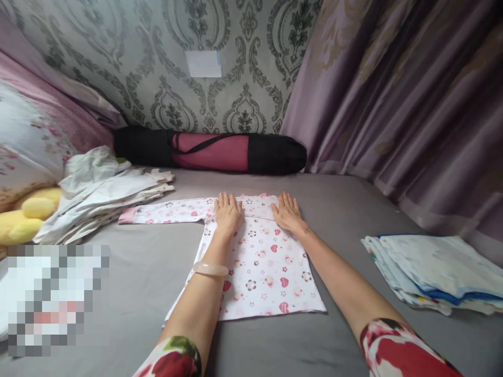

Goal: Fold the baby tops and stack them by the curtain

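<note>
A small white long-sleeved shirt (263, 267) printed with red hearts and flowers lies flat on the grey bed sheet (149, 272). Its left sleeve stretches out to the left, and the right sleeve is folded in across the chest. My left hand (227, 210) rests flat on the shirt's upper part, fingers stretched out, with a pale bangle on the wrist. A little to the right, my right hand (287, 210) also lies flat and open on the shirt near the collar. Neither hand holds anything.
A heap of white clothes (102, 196) lies at the left beside a yellow soft toy (27, 214) and a floral pillow (27, 141). Folded cloths (432, 272) are stacked at the right. A black and pink rolled bag (212, 151) lies against the wall. Purple curtains (412, 104) hang on the right.
</note>
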{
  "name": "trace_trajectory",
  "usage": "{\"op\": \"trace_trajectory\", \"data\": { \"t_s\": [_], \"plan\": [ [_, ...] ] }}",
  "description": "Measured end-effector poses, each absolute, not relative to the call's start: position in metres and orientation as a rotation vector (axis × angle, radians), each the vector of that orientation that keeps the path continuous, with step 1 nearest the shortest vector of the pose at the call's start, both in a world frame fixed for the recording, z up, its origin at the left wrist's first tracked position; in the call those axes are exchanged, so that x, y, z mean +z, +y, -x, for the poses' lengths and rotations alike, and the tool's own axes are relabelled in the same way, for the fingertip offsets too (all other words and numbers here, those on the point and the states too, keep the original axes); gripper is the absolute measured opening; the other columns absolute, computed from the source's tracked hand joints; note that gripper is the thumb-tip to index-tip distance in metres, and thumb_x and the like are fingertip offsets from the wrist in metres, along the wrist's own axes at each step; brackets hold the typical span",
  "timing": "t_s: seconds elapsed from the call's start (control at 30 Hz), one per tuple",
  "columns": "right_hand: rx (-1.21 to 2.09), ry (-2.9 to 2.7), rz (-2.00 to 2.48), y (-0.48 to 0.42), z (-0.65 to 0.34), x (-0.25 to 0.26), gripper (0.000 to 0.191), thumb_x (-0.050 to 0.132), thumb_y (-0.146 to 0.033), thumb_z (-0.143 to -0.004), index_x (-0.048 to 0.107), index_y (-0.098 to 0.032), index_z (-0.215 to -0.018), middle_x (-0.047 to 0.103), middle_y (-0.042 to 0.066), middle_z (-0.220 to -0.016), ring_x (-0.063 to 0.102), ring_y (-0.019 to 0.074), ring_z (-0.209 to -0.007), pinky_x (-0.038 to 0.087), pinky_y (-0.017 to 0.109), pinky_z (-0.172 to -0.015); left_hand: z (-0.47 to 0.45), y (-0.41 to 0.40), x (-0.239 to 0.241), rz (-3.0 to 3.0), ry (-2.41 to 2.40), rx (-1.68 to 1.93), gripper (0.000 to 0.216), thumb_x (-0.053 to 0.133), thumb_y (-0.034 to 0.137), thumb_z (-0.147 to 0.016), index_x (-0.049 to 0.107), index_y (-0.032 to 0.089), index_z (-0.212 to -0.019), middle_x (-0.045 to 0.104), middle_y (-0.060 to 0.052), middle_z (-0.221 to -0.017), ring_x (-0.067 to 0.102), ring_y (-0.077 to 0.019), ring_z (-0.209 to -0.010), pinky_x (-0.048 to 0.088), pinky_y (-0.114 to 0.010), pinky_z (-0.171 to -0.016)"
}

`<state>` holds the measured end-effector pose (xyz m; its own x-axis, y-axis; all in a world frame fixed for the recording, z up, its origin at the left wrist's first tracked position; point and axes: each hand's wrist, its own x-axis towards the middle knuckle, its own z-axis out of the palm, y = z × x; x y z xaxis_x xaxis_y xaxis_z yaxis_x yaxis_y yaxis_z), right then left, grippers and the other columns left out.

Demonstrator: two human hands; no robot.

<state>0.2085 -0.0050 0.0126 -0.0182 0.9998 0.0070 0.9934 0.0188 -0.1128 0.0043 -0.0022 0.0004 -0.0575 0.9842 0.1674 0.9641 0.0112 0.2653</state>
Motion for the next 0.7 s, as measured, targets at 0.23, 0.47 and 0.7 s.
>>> {"op": "trace_trajectory", "data": {
  "t_s": [0.23,0.47,0.7],
  "plan": [
    [0.17,-2.182,2.132,-0.002,-0.214,-0.003,0.072,0.016,-0.048,-0.099,0.02,0.001,-0.152,0.013,0.019,-0.161,0.01,0.0268,-0.148,0.009,0.039,-0.119,-0.002,-0.001,-0.002,-2.097,2.16,0.36,0.064,0.026,0.04,-0.097,0.034,0.0,-0.147,0.031,-0.022,-0.154,0.022,-0.0332,-0.146,0.018,-0.047,-0.119],
    [0.302,-2.178,2.174,0.003,-0.215,0.011,0.072,0.017,-0.049,-0.098,0.023,-0.002,-0.152,0.015,0.018,-0.16,0.012,0.0277,-0.148,0.012,0.04,-0.119,-0.003,0.0,0.002,-2.028,2.133,0.441,0.059,0.027,0.035,-0.097,0.037,0.001,-0.144,0.033,-0.023,-0.153,0.024,-0.0324,-0.145,0.019,-0.048,-0.118],
    [0.208,-2.153,2.122,0.01,-0.194,0.013,0.073,0.016,-0.048,-0.098,0.021,0.001,-0.152,0.013,0.018,-0.16,0.008,0.0275,-0.148,0.007,0.045,-0.119,0.007,0.012,0.018,-1.792,2.092,0.739,0.053,0.029,0.026,-0.094,0.04,0.004,-0.142,0.039,-0.02,-0.151,0.029,-0.0323,-0.144,0.025,-0.052,-0.116]
  ]
}}
